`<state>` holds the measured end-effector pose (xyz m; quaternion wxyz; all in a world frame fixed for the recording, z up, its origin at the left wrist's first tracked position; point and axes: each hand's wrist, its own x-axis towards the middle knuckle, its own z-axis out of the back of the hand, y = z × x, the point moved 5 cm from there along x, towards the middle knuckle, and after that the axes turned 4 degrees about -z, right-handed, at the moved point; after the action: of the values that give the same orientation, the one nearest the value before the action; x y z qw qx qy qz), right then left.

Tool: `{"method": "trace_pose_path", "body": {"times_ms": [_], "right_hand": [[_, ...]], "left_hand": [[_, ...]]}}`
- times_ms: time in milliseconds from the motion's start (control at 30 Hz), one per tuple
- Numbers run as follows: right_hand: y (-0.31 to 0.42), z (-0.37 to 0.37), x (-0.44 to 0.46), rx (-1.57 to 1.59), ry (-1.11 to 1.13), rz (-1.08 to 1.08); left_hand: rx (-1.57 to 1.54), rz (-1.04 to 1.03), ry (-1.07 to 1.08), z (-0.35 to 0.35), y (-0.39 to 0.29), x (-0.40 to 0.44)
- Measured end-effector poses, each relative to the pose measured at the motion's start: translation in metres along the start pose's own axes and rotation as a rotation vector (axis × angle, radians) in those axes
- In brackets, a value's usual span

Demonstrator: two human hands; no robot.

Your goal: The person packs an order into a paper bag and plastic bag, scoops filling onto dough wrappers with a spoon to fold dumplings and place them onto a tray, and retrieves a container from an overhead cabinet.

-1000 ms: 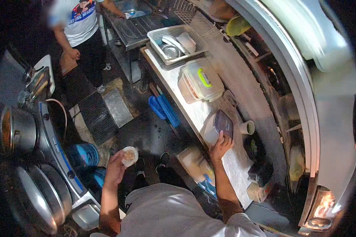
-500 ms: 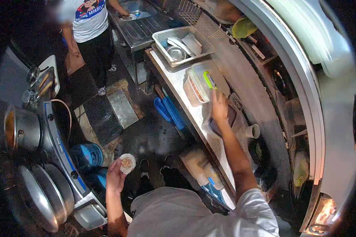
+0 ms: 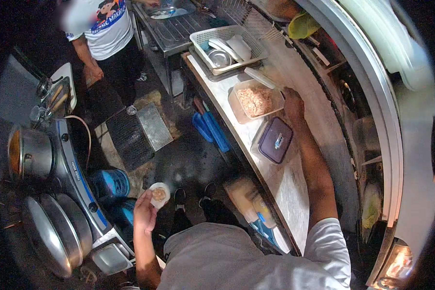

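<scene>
My left hand [image 3: 145, 208] grips the edge of a small white dish [image 3: 160, 193] with some pale food in it, held over the floor. On the counter, a clear container [image 3: 256, 100] full of pinkish minced food stands uncovered. Its translucent lid [image 3: 260, 78] is tilted up at the container's far side. My right hand [image 3: 293, 104] is at the container's right edge by the lid; its fingers look bent, and what they hold, if anything, is hidden. Just nearer to me sits a box with a dark lid [image 3: 276, 140].
A white basket of dishes [image 3: 227, 50] stands farther along the counter [image 3: 287, 193]. Large metal pots [image 3: 36, 153] and a stove [image 3: 77, 169] line the left. Another person [image 3: 104, 29] stands at the back left near a sink [image 3: 166, 12]. Blue tubs [image 3: 110, 182] sit below the stove.
The container's lid has come off and tilts up, exposing the food. My right hand has moved from the dark-lidded box, over the green-handled lid, to the container's right side. The left hand still holds the dish.
</scene>
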<state>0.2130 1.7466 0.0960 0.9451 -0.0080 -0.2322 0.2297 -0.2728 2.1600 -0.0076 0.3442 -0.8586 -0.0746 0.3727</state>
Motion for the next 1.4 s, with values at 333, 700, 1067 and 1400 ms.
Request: {"method": "trace_pose_path", "body": {"times_ms": [333,700,1067,1400], "right_hand": [[0.046,-0.009,0.032,-0.001,-0.167,0.132],[0.083,-0.056,-0.005,0.028,0.054,-0.224],[0.021,0.027,-0.105,0.167,-0.255,-0.39],[0.031,-0.007,-0.231,0.045,-0.051,-0.662]], "left_hand": [[0.046,0.033,0.055,-0.012,0.002,0.005],[0.038,0.007,0.082,-0.004,-0.001,-0.006],[0.021,-0.02,0.099,0.009,-0.015,-0.009],[0.152,0.067,0.295,-0.012,-0.011,-0.009]]}}
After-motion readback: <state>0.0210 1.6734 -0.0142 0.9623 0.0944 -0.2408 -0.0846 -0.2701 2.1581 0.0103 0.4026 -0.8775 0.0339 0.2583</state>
